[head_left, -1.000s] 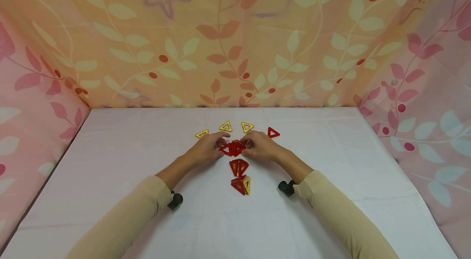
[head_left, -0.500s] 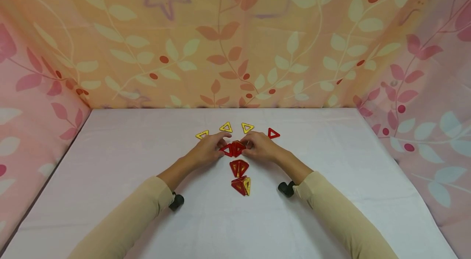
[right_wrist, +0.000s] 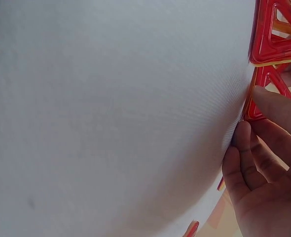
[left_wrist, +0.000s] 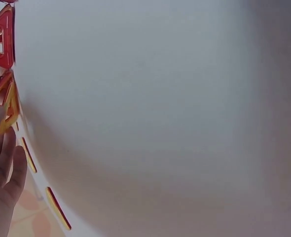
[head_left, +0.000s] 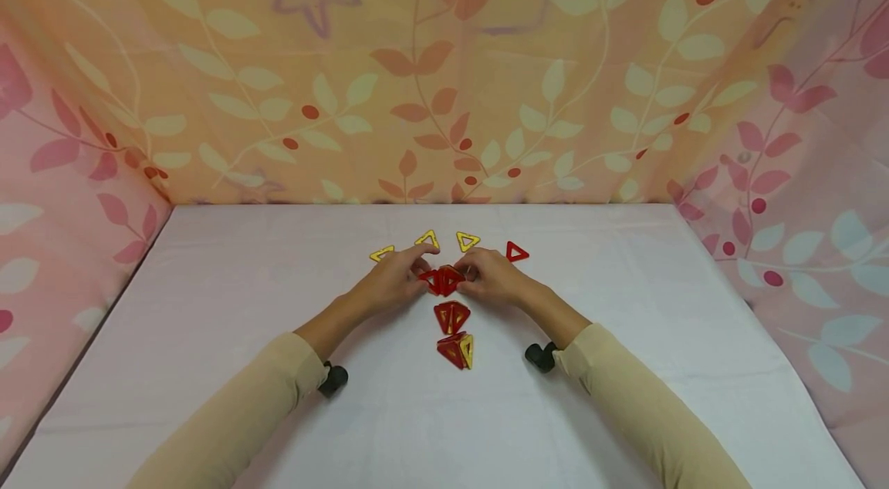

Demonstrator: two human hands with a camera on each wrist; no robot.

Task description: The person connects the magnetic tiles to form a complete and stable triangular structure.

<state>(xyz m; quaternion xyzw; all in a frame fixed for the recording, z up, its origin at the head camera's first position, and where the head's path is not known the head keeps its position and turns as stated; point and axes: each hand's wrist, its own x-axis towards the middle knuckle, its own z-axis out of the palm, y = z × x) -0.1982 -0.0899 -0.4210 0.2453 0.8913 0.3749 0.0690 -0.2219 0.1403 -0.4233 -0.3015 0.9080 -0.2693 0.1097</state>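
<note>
Between the two hands, in the head view, stands a small upright group of red and yellow triangular magnetic tiles (head_left: 450, 281). My left hand (head_left: 398, 277) pinches a red triangular tile (head_left: 433, 281) at the group's left side; in the left wrist view an orange-edged tile (left_wrist: 11, 111) lies by its fingertips. My right hand (head_left: 495, 275) holds the group's right side, its thumb on a red tile (right_wrist: 258, 106) in the right wrist view. Nearer the body sit two more joined groups, a red one (head_left: 452, 317) and a red-and-yellow one (head_left: 454, 351). Fingers partly hide the held tiles.
Behind the hands lie loose triangles: a yellow tile (head_left: 381, 253) at left, another yellow tile (head_left: 430, 237), a third yellow tile (head_left: 468, 241), and a red tile (head_left: 516, 251) at right. The white table (head_left: 243, 281) meets a patterned curtain (head_left: 347, 88) at its far edge.
My left hand has shifted slightly to the right, bringing its red tile closer against the group. My right hand stays almost still. The loose tiles and nearer groups keep their places.
</note>
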